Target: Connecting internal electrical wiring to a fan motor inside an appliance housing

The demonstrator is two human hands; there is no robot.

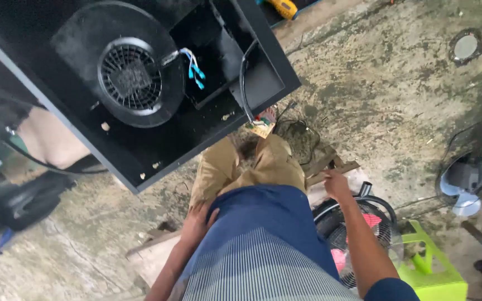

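I look down at my own body in a blue striped shirt (263,245) and khaki trousers (241,167). My left hand (197,216) rests flat on my left thigh at the hip and holds nothing. Out to the side, my right hand (337,185) is closed on the end of a wooden slat (323,167) of a low wooden frame. In front of me stands a black metal housing (157,139) with a round blower fan (130,77) and blue-tipped wires (195,68). A black cable runs from it to a small circuit board (261,126) near my knees.
A fan with a wire guard (364,223) lies by my right arm, beside a green plastic stool (433,273). Another fan (467,181) lies at the right edge. Black bags (23,198) sit left. A round metal floor cover (465,46) and a yellow tool (283,6) are farther off on the stained concrete.
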